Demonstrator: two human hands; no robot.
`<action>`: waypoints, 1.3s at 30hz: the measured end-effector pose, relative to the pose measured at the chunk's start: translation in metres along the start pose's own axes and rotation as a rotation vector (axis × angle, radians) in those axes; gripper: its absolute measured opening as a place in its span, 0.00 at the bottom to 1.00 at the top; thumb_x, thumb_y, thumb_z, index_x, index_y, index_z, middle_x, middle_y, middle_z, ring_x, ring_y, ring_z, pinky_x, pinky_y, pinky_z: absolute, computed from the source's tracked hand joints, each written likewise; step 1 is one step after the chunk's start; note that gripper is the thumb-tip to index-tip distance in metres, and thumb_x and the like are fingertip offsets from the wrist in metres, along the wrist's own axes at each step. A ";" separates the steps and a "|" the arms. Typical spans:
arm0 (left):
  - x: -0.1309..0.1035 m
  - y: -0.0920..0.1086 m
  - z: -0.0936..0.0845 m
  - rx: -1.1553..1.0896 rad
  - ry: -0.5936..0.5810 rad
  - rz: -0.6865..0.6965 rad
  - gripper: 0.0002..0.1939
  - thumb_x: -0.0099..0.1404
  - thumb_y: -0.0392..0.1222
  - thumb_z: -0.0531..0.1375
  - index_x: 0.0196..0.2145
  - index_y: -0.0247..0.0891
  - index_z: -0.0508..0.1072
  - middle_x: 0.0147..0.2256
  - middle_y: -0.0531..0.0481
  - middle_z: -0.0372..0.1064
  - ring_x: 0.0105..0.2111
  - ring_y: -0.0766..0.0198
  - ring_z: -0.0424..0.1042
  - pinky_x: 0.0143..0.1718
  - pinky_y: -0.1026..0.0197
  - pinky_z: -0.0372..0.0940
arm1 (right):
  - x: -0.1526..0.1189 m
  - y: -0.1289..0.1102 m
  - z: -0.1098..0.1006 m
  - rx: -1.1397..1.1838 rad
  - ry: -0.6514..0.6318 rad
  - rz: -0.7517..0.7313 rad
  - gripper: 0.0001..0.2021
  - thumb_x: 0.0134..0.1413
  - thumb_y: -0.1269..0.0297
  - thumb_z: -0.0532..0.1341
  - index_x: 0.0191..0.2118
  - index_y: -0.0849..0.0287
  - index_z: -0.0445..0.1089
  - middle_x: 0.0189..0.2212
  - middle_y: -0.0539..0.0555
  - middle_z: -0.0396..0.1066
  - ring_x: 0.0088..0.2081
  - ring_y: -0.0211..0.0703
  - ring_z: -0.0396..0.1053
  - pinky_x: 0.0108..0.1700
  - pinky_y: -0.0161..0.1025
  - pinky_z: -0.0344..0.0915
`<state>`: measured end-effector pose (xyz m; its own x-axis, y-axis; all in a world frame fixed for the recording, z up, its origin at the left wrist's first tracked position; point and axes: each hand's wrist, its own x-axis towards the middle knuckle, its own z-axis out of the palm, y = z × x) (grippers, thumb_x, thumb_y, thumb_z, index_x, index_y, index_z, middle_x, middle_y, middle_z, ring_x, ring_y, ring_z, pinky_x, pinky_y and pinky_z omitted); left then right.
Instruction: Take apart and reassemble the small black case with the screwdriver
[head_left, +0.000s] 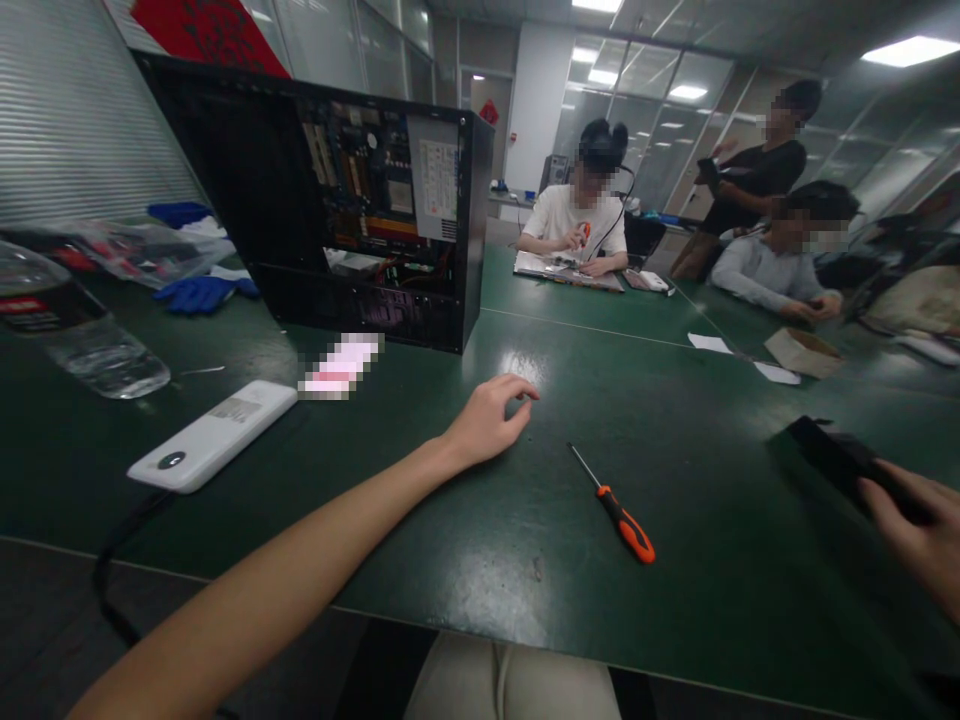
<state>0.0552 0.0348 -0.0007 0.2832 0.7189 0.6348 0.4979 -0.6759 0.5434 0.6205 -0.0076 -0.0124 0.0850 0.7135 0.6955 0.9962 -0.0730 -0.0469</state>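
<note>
My left hand (491, 420) rests on the green table (480, 540), fingers loosely curved with a gap between thumb and forefinger and nothing between them. At the right edge, my right hand (911, 525) grips a black object (840, 460), blurred and partly covered by the fingers. Between the hands lies an orange and black screwdriver (626, 525), its tip pointing up and left. An open black computer case (472, 230) stands beyond my left hand, its circuit board and a labelled silver box showing inside.
At left are a white power bank (217, 435) with a black cable, a plastic bottle (105, 350), blue gloves (199, 293) and plastic bags (142, 250). Across the table, a person (600, 215) works; several others are at right, near a cardboard box (802, 352) and papers.
</note>
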 end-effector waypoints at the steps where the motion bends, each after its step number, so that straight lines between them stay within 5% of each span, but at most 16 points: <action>1: 0.000 0.000 0.000 -0.009 -0.006 -0.004 0.07 0.69 0.32 0.59 0.42 0.38 0.76 0.42 0.46 0.77 0.44 0.57 0.76 0.51 0.53 0.70 | 0.006 -0.029 -0.010 0.050 0.015 -0.069 0.32 0.64 0.38 0.51 0.62 0.51 0.74 0.54 0.62 0.78 0.51 0.63 0.77 0.45 0.53 0.75; 4: -0.002 0.004 0.000 -0.049 -0.042 -0.032 0.08 0.70 0.35 0.62 0.46 0.37 0.76 0.44 0.45 0.77 0.43 0.57 0.76 0.50 0.53 0.70 | 0.022 -0.116 -0.032 0.249 0.038 -0.264 0.27 0.67 0.44 0.57 0.59 0.57 0.76 0.53 0.62 0.79 0.52 0.59 0.78 0.57 0.51 0.72; 9: -0.003 0.010 -0.004 -0.158 -0.137 -0.011 0.20 0.69 0.41 0.64 0.57 0.39 0.71 0.51 0.43 0.76 0.48 0.55 0.76 0.52 0.51 0.70 | 0.024 -0.239 -0.031 0.629 -0.174 -0.570 0.18 0.69 0.58 0.60 0.60 0.55 0.74 0.56 0.61 0.76 0.53 0.53 0.77 0.55 0.49 0.75; 15: -0.004 0.009 -0.007 -0.188 -0.280 0.070 0.22 0.67 0.42 0.66 0.58 0.39 0.72 0.55 0.40 0.73 0.54 0.51 0.73 0.57 0.49 0.68 | 0.001 -0.318 0.002 0.863 -0.534 -0.836 0.17 0.68 0.62 0.61 0.59 0.56 0.72 0.57 0.60 0.74 0.57 0.50 0.74 0.58 0.48 0.73; 22: -0.005 0.007 -0.006 -0.183 -0.397 0.093 0.21 0.63 0.42 0.68 0.53 0.37 0.73 0.46 0.44 0.75 0.46 0.55 0.75 0.51 0.54 0.70 | -0.003 -0.312 0.006 0.807 -0.532 -0.867 0.19 0.69 0.58 0.61 0.61 0.57 0.67 0.59 0.62 0.72 0.60 0.53 0.70 0.62 0.54 0.67; 25: -0.005 0.007 -0.005 -0.158 -0.417 0.108 0.17 0.63 0.41 0.66 0.49 0.36 0.74 0.45 0.44 0.75 0.45 0.55 0.75 0.50 0.54 0.69 | 0.007 -0.299 -0.003 0.743 -0.500 -0.844 0.18 0.70 0.55 0.59 0.58 0.59 0.70 0.54 0.63 0.74 0.54 0.52 0.72 0.55 0.49 0.69; 27: -0.005 0.007 -0.004 -0.147 -0.420 0.117 0.16 0.63 0.40 0.66 0.49 0.36 0.75 0.46 0.43 0.75 0.45 0.55 0.75 0.50 0.54 0.69 | 0.016 -0.290 -0.013 0.650 -0.573 -0.804 0.16 0.72 0.53 0.57 0.48 0.59 0.73 0.40 0.59 0.77 0.41 0.47 0.74 0.43 0.43 0.68; 31: -0.007 0.005 -0.001 -0.140 -0.429 0.123 0.18 0.64 0.40 0.66 0.51 0.37 0.75 0.48 0.42 0.74 0.48 0.54 0.75 0.53 0.53 0.68 | 0.025 -0.277 -0.033 0.391 -0.815 -0.789 0.27 0.68 0.39 0.55 0.28 0.57 0.72 0.22 0.52 0.70 0.23 0.40 0.64 0.29 0.40 0.52; 35: -0.008 0.003 0.001 -0.136 -0.423 0.098 0.17 0.64 0.41 0.67 0.51 0.38 0.77 0.48 0.43 0.75 0.48 0.54 0.75 0.54 0.52 0.68 | 0.021 -0.275 -0.045 0.235 -0.985 -0.820 0.31 0.63 0.34 0.56 0.25 0.56 0.74 0.20 0.54 0.72 0.23 0.43 0.67 0.28 0.40 0.48; 39: -0.007 0.002 0.000 -0.138 -0.433 0.077 0.18 0.63 0.42 0.68 0.50 0.39 0.78 0.48 0.43 0.75 0.49 0.54 0.76 0.54 0.53 0.68 | 0.017 -0.277 -0.048 0.190 -1.042 -0.825 0.22 0.65 0.45 0.59 0.28 0.55 0.78 0.24 0.55 0.76 0.26 0.46 0.73 0.29 0.40 0.50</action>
<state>0.0545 0.0285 -0.0042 0.6461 0.6473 0.4044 0.3566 -0.7244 0.5900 0.3448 -0.0089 0.0465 -0.6488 0.7022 -0.2932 0.7420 0.6693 -0.0389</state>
